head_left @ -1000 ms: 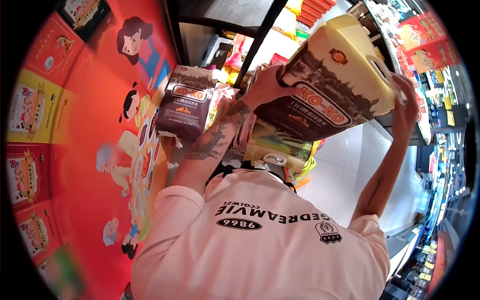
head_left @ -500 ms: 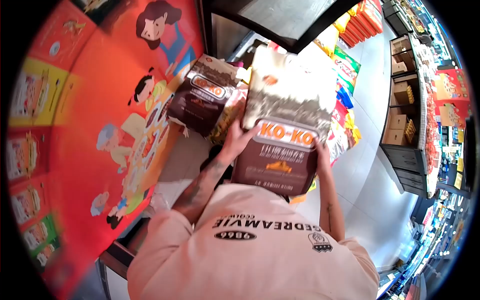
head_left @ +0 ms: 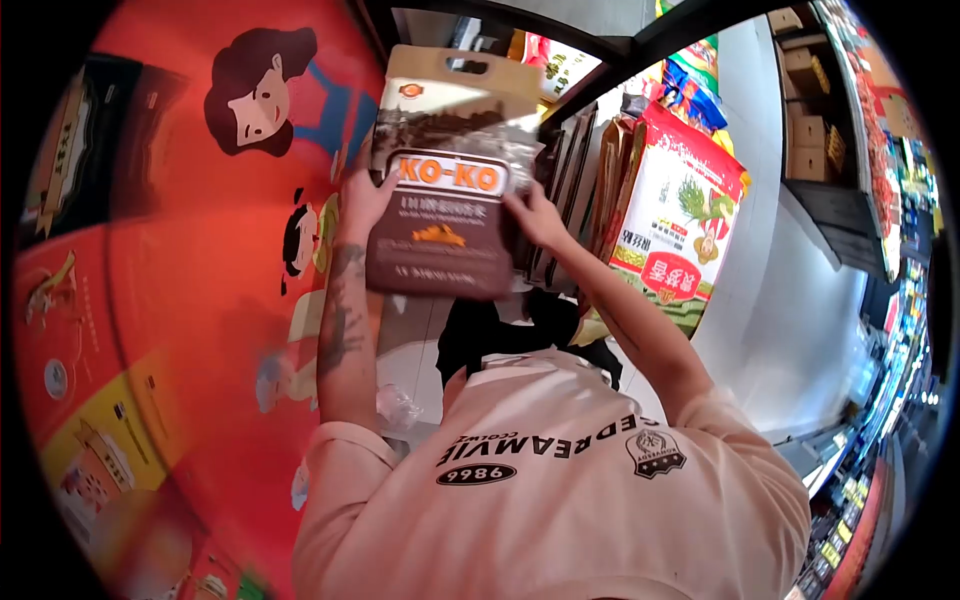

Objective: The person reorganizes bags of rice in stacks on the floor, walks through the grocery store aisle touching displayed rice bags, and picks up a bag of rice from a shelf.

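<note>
KO-KO bag [head_left: 440, 235] sits at 11 o'clock from the chest, its handle slot [head_left: 467, 52] at 12; the left hand [head_left: 367, 208] pinches its 9 o'clock edge, thumb on the front; the right hand [head_left: 540, 217] clasps the 3 o'clock edge; a red-and-white bag [head_left: 690, 165] lies at 1 o'clock; the step seems to be two-handed positioning, calling for even side pressure; base support unclear.

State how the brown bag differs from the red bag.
The brown bag is between the left hand and right hand; the red bag is in neither. The brown bag shows a handle slot; the red bag shows none. Both have printed fronts.
</note>
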Motion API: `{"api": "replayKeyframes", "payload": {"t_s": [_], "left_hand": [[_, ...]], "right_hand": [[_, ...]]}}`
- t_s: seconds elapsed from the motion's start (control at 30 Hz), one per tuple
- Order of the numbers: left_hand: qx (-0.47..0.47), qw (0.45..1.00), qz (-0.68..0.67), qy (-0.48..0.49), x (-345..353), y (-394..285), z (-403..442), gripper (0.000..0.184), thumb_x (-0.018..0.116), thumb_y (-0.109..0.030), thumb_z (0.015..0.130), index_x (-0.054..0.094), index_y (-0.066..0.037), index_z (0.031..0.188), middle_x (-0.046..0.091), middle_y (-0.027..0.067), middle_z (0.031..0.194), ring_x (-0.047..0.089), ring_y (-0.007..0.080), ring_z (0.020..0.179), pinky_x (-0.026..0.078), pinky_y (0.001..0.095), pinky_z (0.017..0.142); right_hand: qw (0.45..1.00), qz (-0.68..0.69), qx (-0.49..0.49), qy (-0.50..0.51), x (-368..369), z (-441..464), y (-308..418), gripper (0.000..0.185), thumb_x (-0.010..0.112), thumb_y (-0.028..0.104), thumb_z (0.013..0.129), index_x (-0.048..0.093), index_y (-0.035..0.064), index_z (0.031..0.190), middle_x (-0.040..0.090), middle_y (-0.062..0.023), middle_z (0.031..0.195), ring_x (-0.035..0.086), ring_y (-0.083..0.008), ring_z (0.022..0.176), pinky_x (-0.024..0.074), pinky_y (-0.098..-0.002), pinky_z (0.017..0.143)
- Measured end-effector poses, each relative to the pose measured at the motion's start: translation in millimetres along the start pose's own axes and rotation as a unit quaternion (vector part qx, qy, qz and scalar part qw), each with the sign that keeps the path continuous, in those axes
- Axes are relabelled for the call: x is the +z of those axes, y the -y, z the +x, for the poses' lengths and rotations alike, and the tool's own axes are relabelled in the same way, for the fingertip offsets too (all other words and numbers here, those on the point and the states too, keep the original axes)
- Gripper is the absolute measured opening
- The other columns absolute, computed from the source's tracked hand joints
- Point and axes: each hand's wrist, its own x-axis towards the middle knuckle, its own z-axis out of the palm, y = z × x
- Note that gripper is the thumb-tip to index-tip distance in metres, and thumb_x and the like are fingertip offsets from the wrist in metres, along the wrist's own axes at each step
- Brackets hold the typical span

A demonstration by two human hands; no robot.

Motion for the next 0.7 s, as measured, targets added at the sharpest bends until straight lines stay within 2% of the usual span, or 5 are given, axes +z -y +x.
{"api": "replayKeyframes", "payload": {"t_s": [0.03, 0.1, 0.37, 0.5, 0.7], "left_hand": [[-0.185, 0.931, 0.155, 0.273, -8.5, -21.5, 14.3, 0.06, 0.067, -0.031, 0.075, 0.044, -0.006, 0.126, 0.057, 0.0224, 0.11, 0.055, 0.039, 0.098, 0.046, 0.0394, 0.081], [-0.024, 0.959, 0.169, 0.225, 40.4, 17.7, -6.9, 0.074, 0.067, -0.034, 0.073, 0.033, -0.009, 0.134, 0.037, 0.017, 0.134, 0.039, 0.0354, 0.12, 0.038, 0.0459, 0.093], [-0.014, 0.878, 0.306, 0.368, 132.8, 34.8, -83.6, 0.102, 0.072, -0.045, 0.068, 0.014, -0.005, 0.141, 0.003, 0.0178, 0.148, 0.007, 0.045, 0.133, 0.025, 0.0561, 0.102], [-0.086, 0.863, 0.267, 0.419, 130.4, 20.1, -68.2, 0.1, 0.071, -0.045, 0.068, 0.016, -0.003, 0.14, 0.005, 0.0191, 0.147, 0.008, 0.0457, 0.132, 0.032, 0.0504, 0.101], [-0.067, 0.886, 0.205, 0.409, 131.1, 25.7, -52.5, 0.071, 0.067, -0.041, 0.073, 0.045, -0.002, 0.128, 0.025, 0.0221, 0.141, 0.031, 0.0367, 0.127, 0.037, 0.0416, 0.098]], "right_hand": [[0.99, -0.113, -0.045, 0.066, 12.6, 14.2, -28.3, 0.051, 0.06, 0.037, 0.079, 0.049, -0.0035, 0.108, 0.059, -0.0254, 0.095, 0.057, -0.0381, 0.094, 0.044, -0.0414, 0.084], [0.946, -0.226, -0.06, 0.226, 17.0, 21.8, -35.9, 0.05, 0.063, 0.034, 0.074, 0.052, -0.0032, 0.106, 0.058, -0.0256, 0.096, 0.055, -0.041, 0.094, 0.0439, -0.044, 0.084], [0.983, -0.104, -0.141, 0.056, -74.6, -78.4, 45.1, 0.024, 0.057, 0.02, 0.081, 0.058, 0.0031, 0.099, 0.054, -0.0157, 0.1, 0.053, -0.0333, 0.096, 0.0439, -0.0376, 0.083], [0.99, 0.02, -0.092, -0.109, -129.1, -112.7, 12.5, 0.018, 0.055, 0.008, 0.08, 0.058, 0.001, 0.096, 0.054, -0.0154, 0.102, 0.053, -0.0316, 0.096, 0.0438, -0.0385, 0.084], [0.868, -0.303, -0.057, -0.389, -204.0, -140.0, -33.9, 0.035, 0.063, 0.018, 0.074, 0.056, 0.0021, 0.104, 0.05, -0.0216, 0.113, 0.05, -0.0368, 0.102, 0.0409, -0.043, 0.088]]}}
